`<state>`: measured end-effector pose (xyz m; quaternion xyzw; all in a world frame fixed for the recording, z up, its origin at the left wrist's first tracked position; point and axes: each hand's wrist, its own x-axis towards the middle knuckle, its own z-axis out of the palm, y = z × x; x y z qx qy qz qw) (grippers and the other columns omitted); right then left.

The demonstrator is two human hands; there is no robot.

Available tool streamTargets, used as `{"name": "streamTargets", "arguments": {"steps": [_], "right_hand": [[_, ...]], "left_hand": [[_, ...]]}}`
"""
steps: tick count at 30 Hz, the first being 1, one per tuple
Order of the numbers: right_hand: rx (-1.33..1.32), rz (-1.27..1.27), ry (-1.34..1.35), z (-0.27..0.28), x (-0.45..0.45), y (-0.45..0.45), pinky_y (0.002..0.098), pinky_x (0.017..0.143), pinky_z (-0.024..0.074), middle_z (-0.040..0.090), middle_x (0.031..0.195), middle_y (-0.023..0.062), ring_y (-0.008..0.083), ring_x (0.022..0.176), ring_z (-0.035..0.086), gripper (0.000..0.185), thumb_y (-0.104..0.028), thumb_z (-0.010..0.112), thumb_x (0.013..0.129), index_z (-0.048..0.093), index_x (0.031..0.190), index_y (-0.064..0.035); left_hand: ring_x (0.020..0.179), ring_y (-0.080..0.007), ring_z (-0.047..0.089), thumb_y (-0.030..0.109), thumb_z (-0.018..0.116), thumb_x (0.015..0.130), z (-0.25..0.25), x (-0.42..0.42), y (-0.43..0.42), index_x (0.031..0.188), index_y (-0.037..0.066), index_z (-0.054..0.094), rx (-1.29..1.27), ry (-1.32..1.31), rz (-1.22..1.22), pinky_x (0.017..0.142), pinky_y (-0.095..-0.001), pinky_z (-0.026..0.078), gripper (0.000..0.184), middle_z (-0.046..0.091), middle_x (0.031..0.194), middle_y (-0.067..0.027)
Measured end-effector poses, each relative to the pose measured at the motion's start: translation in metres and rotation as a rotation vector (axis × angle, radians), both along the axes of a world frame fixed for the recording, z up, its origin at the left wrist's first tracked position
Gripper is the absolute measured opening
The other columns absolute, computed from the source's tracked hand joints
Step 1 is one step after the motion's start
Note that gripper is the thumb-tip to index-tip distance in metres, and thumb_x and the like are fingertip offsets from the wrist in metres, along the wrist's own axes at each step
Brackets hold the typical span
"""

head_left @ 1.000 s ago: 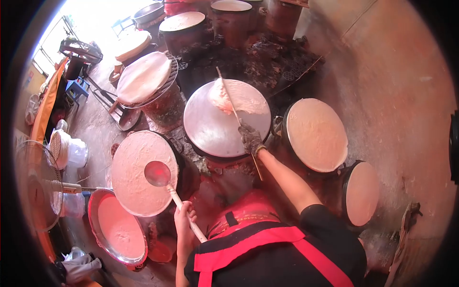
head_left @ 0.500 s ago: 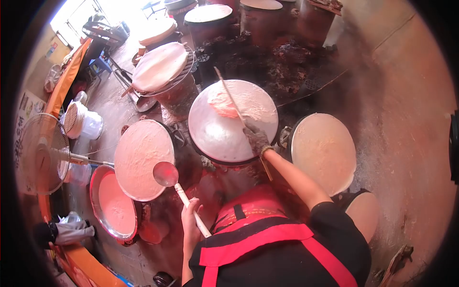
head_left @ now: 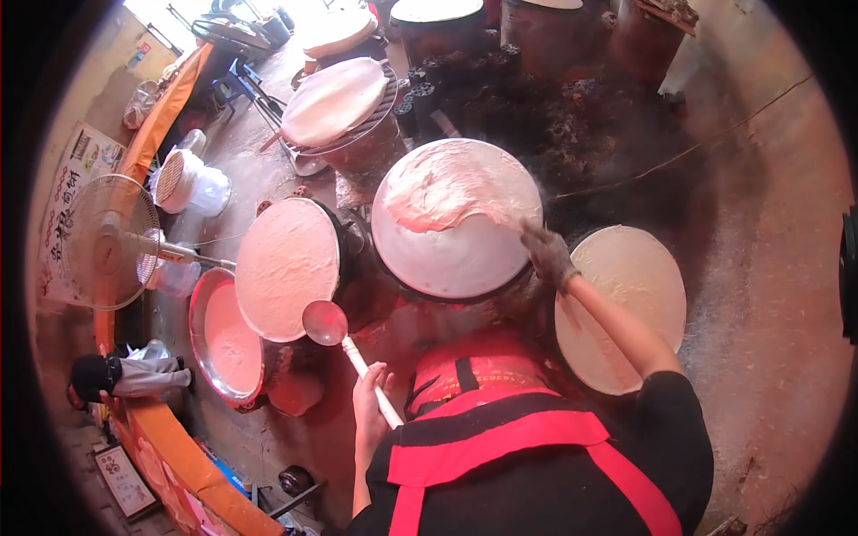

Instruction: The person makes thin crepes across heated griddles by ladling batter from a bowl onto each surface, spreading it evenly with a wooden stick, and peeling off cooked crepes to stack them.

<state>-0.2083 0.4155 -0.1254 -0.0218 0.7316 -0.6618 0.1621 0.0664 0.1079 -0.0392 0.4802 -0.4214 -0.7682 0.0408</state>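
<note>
My left hand (head_left: 371,402) is closed round the pale handle of a ladle (head_left: 325,322), whose bowl hangs beside the left griddle. My right hand (head_left: 549,255), in a dark glove, is at the right edge of the middle griddle (head_left: 447,263). It is closed on a thin wooden spreading stick (head_left: 585,313); motion blurs the stick and its far end is hard to make out. Pale batter (head_left: 451,183) covers the upper part of the middle griddle, with bare metal showing below. Left of the ladle stands a metal basin of batter (head_left: 231,344).
A batter-coated griddle (head_left: 288,268) stands left, another coated griddle (head_left: 626,313) right. Beyond lies a flat pancake (head_left: 335,100) on a wire rack. A fan (head_left: 109,241) is at far left, near an orange-edged counter (head_left: 170,447) and a person (head_left: 134,375).
My right hand has swept rightward with the stick, and batter now covers more of the middle griddle. My left hand still holds the ladle. The whole view has shifted.
</note>
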Motion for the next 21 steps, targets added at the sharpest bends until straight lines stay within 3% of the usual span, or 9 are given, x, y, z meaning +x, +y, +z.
{"name": "streamTargets", "arguments": {"steps": [4,8,9,12,13,15,18,20,21], "right_hand": [[-0.076,0.117,-0.268,0.009,-0.021,-0.042,0.0210,0.051,0.0379,0.054,0.069,-0.0028,0.0064,0.058,0.045,0.037,-0.023,0.060,0.083,0.058,0.115,-0.0058],[0.113,0.501,0.238,0.010,-0.011,-0.003,0.0242,0.068,0.0435,0.061,0.091,0.0004,0.0083,0.078,0.051,0.038,-0.020,0.060,0.083,0.057,0.117,-0.0062],[0.034,0.475,-0.396,0.046,-0.012,0.008,0.0266,0.074,0.0446,0.062,0.096,0.0013,0.0095,0.081,0.053,0.039,-0.021,0.061,0.082,0.057,0.118,-0.0076],[0.130,0.454,-0.459,0.064,-0.041,0.018,0.0224,0.076,0.0443,0.062,0.101,0.0050,0.0092,0.085,0.054,0.038,-0.023,0.061,0.082,0.057,0.116,-0.0064],[0.215,0.442,0.142,0.029,-0.058,0.008,0.0220,0.074,0.0442,0.062,0.098,0.0046,0.0091,0.083,0.053,0.038,-0.023,0.062,0.082,0.058,0.115,-0.0054],[0.018,0.189,-0.071,0.031,-0.056,-0.022,0.0216,0.073,0.0441,0.063,0.094,0.0030,0.0089,0.080,0.053,0.038,-0.027,0.063,0.082,0.059,0.113,-0.0052],[0.102,0.437,-0.090,0.024,-0.023,-0.033,0.0276,0.070,0.0463,0.064,0.091,0.0051,0.0110,0.080,0.054,0.036,-0.019,0.062,0.080,0.059,0.114,-0.0078],[0.162,0.521,0.030,0.029,0.011,-0.009,0.0313,0.072,0.0466,0.064,0.100,0.0080,0.0150,0.085,0.056,0.036,-0.015,0.060,0.082,0.057,0.117,-0.0124],[0.123,0.491,0.387,0.000,0.027,0.005,0.0276,0.062,0.0450,0.061,0.086,0.0026,0.0117,0.072,0.054,0.037,-0.018,0.060,0.082,0.057,0.118,-0.0105]], "left_hand": [[0.093,-0.0150,0.058,0.011,0.059,0.081,0.015,-0.005,0.008,0.094,0.002,0.055,-0.048,-0.013,0.015,0.082,-0.0286,0.048,0.016,0.059,0.091,-0.0056],[0.093,-0.0153,0.056,0.010,0.058,0.082,0.024,0.004,0.017,0.098,0.001,0.053,-0.037,-0.099,0.044,0.081,-0.0283,0.049,0.019,0.057,0.095,-0.0071],[0.094,-0.0153,0.055,0.010,0.057,0.082,0.025,0.007,0.019,0.100,0.000,0.053,-0.021,-0.127,0.051,0.080,-0.0282,0.049,0.021,0.056,0.096,-0.0078],[0.095,-0.0163,0.055,0.010,0.058,0.082,0.027,0.020,0.027,0.102,-0.001,0.052,-0.023,-0.147,0.061,0.080,-0.0291,0.048,0.024,0.055,0.100,-0.0086],[0.095,-0.0166,0.055,0.010,0.058,0.082,0.024,0.025,0.027,0.103,-0.001,0.052,-0.019,-0.128,0.057,0.080,-0.0287,0.048,0.025,0.054,0.101,-0.0090],[0.095,-0.0165,0.055,0.011,0.057,0.082,0.023,0.028,0.026,0.103,-0.002,0.052,-0.024,-0.135,0.066,0.080,-0.0285,0.049,0.025,0.055,0.101,-0.0089],[0.095,-0.0165,0.055,0.012,0.057,0.083,0.028,0.026,0.020,0.104,-0.002,0.051,-0.045,-0.138,0.043,0.079,-0.0285,0.049,0.026,0.055,0.101,-0.0091],[0.095,-0.0169,0.055,0.013,0.057,0.083,0.031,0.020,0.012,0.105,-0.003,0.051,-0.054,-0.147,-0.010,0.079,-0.0286,0.049,0.027,0.055,0.102,-0.0094],[0.096,-0.0171,0.055,0.013,0.057,0.084,0.034,0.016,0.008,0.105,-0.003,0.050,-0.054,-0.157,-0.049,0.080,-0.0288,0.049,0.028,0.055,0.103,-0.0096]]}}
